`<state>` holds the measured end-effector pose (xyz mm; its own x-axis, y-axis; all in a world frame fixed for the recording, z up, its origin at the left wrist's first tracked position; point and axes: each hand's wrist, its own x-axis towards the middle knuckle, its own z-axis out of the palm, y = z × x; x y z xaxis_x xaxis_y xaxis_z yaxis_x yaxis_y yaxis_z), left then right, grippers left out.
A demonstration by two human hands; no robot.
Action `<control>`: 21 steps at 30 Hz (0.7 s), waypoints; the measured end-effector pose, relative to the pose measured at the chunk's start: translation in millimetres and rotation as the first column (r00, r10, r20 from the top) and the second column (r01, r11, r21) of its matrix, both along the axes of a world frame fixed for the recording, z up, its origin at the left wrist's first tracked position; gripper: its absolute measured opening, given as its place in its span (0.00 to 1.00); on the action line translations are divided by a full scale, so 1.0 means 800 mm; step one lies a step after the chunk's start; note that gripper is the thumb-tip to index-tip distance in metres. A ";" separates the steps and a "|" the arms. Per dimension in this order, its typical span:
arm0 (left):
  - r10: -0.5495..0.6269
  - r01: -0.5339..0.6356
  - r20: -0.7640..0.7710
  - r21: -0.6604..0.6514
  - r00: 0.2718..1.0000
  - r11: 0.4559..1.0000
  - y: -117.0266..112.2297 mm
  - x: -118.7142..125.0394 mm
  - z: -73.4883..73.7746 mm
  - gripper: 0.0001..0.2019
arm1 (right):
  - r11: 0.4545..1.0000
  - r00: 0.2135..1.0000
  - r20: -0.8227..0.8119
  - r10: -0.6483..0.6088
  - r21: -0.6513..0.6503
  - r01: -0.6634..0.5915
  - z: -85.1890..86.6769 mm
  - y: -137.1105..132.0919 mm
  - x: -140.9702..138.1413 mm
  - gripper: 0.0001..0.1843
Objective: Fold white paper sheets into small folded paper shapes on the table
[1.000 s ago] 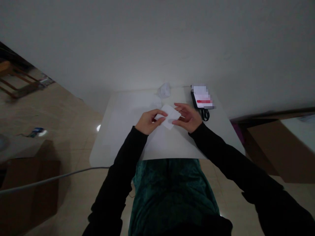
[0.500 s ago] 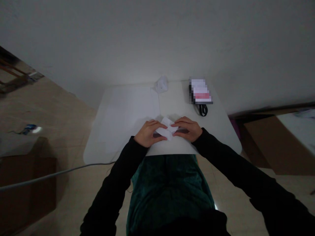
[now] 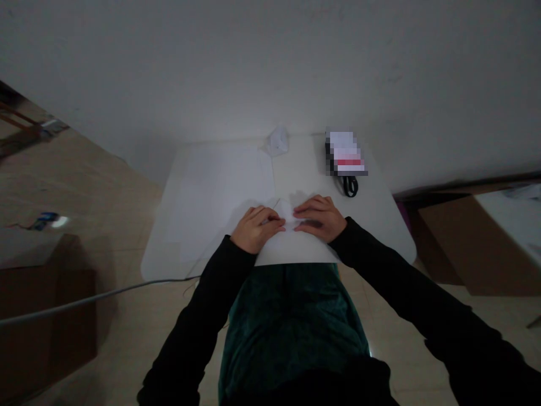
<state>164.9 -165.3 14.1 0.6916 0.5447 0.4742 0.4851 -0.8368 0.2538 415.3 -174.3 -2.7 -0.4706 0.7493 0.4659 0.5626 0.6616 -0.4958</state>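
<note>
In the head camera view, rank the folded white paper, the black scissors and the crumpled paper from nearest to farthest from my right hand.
1. The folded white paper, pressed under the right hand, at its left.
2. The black scissors, beyond it, slightly right.
3. The crumpled paper, at the far edge of the table, leftward.

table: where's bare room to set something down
Bare: left half of the table, beside the left hand, and the near right corner past the right hand. Crowded: the middle, where both hands press the paper, and the far edge by the wad and scissors.
</note>
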 end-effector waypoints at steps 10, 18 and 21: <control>0.182 -0.135 0.279 -0.180 0.943 0.974 -0.002 -0.005 0.002 0.11 | 0.995 0.981 -0.189 -0.037 -0.100 0.018 -0.001 0.010 -0.003 0.11; 0.342 -0.232 0.220 -0.407 0.914 0.883 0.001 -0.002 0.002 0.12 | 0.974 0.978 -0.101 -0.183 -0.152 0.167 -0.001 0.012 -0.010 0.13; 0.376 -0.258 0.205 -0.440 0.904 0.860 0.002 0.000 0.001 0.13 | 0.960 0.970 -0.074 -0.231 -0.180 0.214 0.000 0.012 -0.013 0.15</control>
<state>164.6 -163.5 15.3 0.3229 0.8920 0.3162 0.5674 -0.4499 0.6897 404.7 -164.9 -2.6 -0.2437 0.9018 0.3570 0.6321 0.4269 -0.6467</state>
